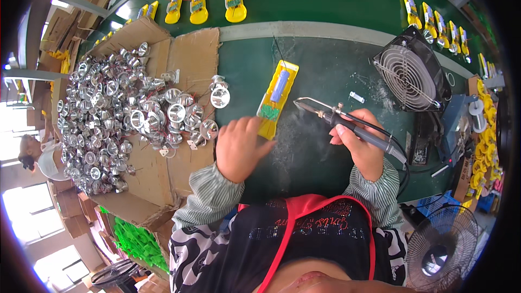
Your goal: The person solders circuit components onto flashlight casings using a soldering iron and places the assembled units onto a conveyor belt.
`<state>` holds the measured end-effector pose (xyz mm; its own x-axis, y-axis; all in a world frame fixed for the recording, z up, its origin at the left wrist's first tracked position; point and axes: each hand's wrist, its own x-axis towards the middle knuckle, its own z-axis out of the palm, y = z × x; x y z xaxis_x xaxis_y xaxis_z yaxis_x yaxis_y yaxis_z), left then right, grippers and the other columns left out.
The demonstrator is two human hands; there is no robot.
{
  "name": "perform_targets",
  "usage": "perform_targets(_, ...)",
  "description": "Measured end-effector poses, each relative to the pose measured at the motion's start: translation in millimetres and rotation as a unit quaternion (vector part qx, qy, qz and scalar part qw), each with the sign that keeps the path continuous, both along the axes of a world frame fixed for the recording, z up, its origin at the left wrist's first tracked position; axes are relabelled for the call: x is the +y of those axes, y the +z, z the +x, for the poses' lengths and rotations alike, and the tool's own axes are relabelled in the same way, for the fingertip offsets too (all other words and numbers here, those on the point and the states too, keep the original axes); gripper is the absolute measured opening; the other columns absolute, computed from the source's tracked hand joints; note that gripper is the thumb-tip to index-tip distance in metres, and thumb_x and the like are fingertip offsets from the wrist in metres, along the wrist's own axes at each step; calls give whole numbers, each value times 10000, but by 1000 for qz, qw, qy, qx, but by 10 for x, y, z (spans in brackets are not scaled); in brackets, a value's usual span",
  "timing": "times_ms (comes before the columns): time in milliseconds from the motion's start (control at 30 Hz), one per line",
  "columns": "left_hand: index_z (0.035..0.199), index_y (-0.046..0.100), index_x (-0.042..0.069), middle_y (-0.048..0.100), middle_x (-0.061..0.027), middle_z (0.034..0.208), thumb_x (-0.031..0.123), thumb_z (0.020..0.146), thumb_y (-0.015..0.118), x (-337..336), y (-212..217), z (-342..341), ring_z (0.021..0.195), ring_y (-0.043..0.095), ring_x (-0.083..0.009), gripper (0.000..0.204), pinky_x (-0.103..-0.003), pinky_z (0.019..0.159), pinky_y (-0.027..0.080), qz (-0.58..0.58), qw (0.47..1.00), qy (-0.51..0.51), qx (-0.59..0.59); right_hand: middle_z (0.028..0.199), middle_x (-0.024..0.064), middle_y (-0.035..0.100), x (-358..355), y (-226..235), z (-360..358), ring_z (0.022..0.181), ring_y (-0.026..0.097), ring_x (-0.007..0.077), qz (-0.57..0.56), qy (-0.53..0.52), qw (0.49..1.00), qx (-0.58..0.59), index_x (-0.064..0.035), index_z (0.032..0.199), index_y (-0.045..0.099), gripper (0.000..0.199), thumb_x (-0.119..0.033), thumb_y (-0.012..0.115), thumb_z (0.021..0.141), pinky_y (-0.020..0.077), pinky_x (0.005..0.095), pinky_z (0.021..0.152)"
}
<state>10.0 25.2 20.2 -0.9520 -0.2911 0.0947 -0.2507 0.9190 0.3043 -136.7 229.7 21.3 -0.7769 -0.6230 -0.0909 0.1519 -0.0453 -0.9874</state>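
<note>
A yellow plastic flashlight housing [269,129] lies tilted on the green bench in front of me. In it sit a blue cylindrical battery [279,86] and a green circuit board [269,112]; a thin dark wire sticks out past its far end. My left hand [239,147] is at the housing's near end, fingers and thumb apart around its edge; whether they touch it is hard to see. My right hand [359,138] is closed round a soldering iron [353,128] with a thin metal feed tube. Its tip points toward the housing from the right, apart from it.
Left, a cardboard box [157,176] holds many silver reflector lamp cups [103,130]; one pair [220,95] lies at its flap. A black fan [407,70] stands right, near a small white part [356,97]. More yellow housings [235,2] line the far green surface. A solder spool [476,108] is far right.
</note>
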Motion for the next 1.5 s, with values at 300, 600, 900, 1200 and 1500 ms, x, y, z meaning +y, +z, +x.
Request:
perform_targets(300,1154,530,25,585,-166,1008,244,770,696,-198,-190,-1437,813,629,-297,473,-370,757,500,147,988,-43,33,802,130,642,286,5,-195,650,629,139,13,-100,995,-4,43,971,518,152,-22,588,853,534,245,618)
perform_targets(600,1252,507,125,551,-127,1203,157,789,613,-636,-205,-2867,1096,553,-309,476,-386,897,477,7,994,-24,110,808,124,644,359,-106,-283,675,634,145,12,-125,992,-17,39,968,519,157,-21,599,846,534,255,629)
perform_targets(900,1375,340,140,398,-215,1340,297,805,615,-1555,-263,-2434,1084,565,-374,653,-440,865,498,-78,974,199,-82,810,124,647,247,-104,-267,680,636,139,-1,-93,995,-27,39,942,531,139,-14,607,839,536,251,627)
perform_targets(1200,1280,412,95,443,-209,1217,156,785,619,-548,198,-1383,884,613,-388,540,-428,758,532,-56,997,9,-45,807,126,645,298,-5,-167,678,635,144,-5,-91,996,3,44,977,520,159,-4,597,847,536,255,632)
perform_targets(1500,1225,513,129,439,-154,1260,157,724,668,315,54,39,847,590,-275,526,-357,685,532,-94,989,-63,-92,813,147,648,296,90,-16,670,637,150,-1,-69,997,17,49,1000,511,179,2,594,848,537,260,632)
